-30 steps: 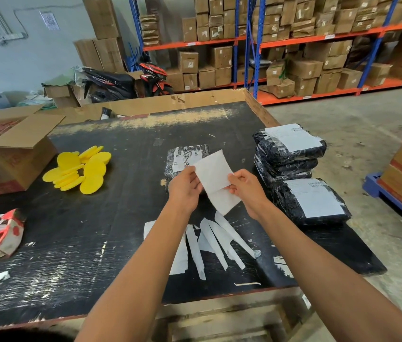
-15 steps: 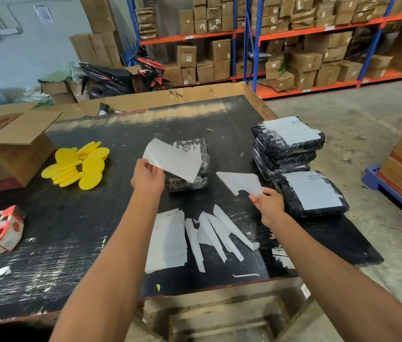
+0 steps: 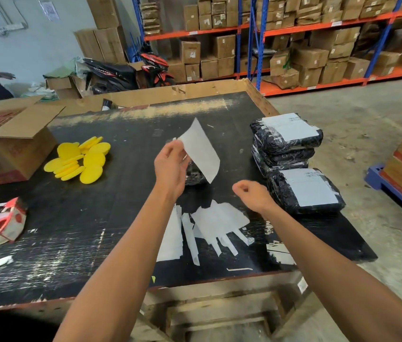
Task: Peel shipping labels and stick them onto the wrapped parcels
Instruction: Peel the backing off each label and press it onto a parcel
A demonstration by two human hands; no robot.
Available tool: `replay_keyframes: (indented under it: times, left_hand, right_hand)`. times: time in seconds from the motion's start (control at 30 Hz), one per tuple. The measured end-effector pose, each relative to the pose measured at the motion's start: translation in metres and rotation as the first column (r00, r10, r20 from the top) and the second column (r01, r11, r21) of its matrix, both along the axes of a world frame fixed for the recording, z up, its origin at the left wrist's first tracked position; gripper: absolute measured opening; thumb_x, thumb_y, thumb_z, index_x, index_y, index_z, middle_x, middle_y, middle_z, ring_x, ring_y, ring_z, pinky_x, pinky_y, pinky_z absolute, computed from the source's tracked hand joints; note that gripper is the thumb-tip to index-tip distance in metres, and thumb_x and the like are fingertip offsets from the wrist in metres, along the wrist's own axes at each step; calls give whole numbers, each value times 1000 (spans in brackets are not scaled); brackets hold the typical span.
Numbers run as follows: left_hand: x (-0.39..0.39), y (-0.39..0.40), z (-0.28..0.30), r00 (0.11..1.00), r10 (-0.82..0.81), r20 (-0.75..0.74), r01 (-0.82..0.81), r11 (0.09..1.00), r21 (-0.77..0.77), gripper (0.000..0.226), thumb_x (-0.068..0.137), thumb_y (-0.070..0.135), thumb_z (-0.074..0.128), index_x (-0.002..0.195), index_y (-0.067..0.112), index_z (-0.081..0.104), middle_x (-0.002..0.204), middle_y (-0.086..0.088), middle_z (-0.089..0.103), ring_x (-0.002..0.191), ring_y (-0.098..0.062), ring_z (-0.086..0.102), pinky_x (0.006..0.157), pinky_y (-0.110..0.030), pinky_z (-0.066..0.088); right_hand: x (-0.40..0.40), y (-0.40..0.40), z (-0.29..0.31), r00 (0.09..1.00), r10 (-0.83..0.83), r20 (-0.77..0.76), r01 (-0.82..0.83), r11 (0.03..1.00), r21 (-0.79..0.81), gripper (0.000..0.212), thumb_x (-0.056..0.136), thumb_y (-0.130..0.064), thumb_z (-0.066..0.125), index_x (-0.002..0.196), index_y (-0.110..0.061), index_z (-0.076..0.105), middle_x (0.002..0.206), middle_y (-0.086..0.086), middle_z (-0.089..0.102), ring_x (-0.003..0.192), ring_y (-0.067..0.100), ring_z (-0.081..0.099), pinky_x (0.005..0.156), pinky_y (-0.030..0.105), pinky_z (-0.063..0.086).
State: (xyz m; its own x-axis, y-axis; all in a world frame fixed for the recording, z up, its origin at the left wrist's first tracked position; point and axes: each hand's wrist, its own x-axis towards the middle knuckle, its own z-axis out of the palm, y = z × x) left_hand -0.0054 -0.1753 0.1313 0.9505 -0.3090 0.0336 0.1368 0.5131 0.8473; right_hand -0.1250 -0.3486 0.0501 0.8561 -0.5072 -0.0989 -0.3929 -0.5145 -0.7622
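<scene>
My left hand (image 3: 171, 166) pinches a white shipping label (image 3: 201, 150) by its edge and holds it up above the table's middle. Right behind it lies a black wrapped parcel (image 3: 193, 175), mostly hidden by the hand and the label. My right hand (image 3: 250, 195) hovers to the right with its fingers curled, and nothing is in it. Below it, a white backing sheet (image 3: 219, 222) lies on a heap of peeled strips. At the right edge stands a stack of labelled black parcels (image 3: 286, 141), with one more labelled parcel (image 3: 306, 191) in front of it.
Yellow round pads (image 3: 81, 160) lie left of centre on the black table (image 3: 121, 218). An open cardboard box (image 3: 10, 141) sits at far left, a tape dispenser (image 3: 2, 224) near the left front. A blue pallet (image 3: 397, 193) with cartons stands on the floor right. A person's hand (image 3: 5, 75) shows far left.
The label and its backing came apart. My left hand carried the label over the middle parcel. My right hand let the backing drop onto the strips and now holds nothing.
</scene>
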Motion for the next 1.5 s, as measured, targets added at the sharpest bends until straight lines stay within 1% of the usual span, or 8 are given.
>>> replay_keyframes:
  times: [0.13,0.27,0.37,0.47,0.57,0.67,0.87,1.5]
  left_hand:
    - [-16,-3,-6,948,-163,272,65,939,337,6,97,7,61,95,5,67,91,-5,74,84,-17,70,82,-37,59]
    - [-26,0,-11,832,-399,386,108,799,592,11,94,7,67,100,2,74,100,-5,75,91,-19,68,92,-38,54]
    - [-30,4,-14,730,-547,411,83,667,740,15,91,13,71,102,7,78,106,-3,76,104,-21,69,101,-38,53]
    - [-33,5,-20,657,-622,425,59,605,794,14,89,14,74,99,9,80,109,-1,75,106,-15,68,101,-43,52]
    - [-32,6,-31,662,-597,452,-30,582,813,17,88,17,75,105,18,79,118,2,70,111,-11,64,100,-40,52]
    - [-31,13,-45,804,-451,386,-39,609,792,38,88,13,75,122,31,69,123,1,65,109,-12,65,101,-36,53]
    - [-19,7,-46,975,-132,176,5,813,583,32,97,24,65,125,9,67,107,-11,76,98,-28,73,95,-40,57]
    - [141,13,-9,983,-37,181,-85,779,621,5,89,0,71,92,-3,72,86,-19,74,63,-18,64,54,-22,51]
  right_hand:
    - [4,-6,31,981,-178,72,83,734,674,53,104,-51,42,97,-8,73,87,6,71,61,11,57,54,20,47]
    - [4,-22,43,1000,-24,3,10,507,862,89,93,-76,31,106,2,71,98,14,76,62,15,63,52,21,52]
    - [2,-26,46,996,-76,-46,76,448,891,64,92,-63,55,106,-2,68,91,13,73,61,16,65,47,20,52]
    - [2,-32,45,994,-103,-36,85,523,848,27,94,-22,66,117,-10,62,91,6,68,75,15,64,58,23,53]
    - [5,-36,41,993,-113,35,46,637,769,29,96,-8,62,124,-12,63,105,5,72,90,19,67,72,30,53]
    - [9,-41,41,972,-161,170,-14,684,729,29,99,-7,58,128,-11,63,121,7,69,101,23,66,72,32,56]
    - [24,-37,54,958,-28,286,-168,754,636,32,100,-7,57,132,-12,61,125,6,68,109,25,67,86,43,59]
    - [175,13,64,955,141,260,-228,912,340,48,96,-2,61,140,-21,55,130,4,68,118,22,64,94,39,56]
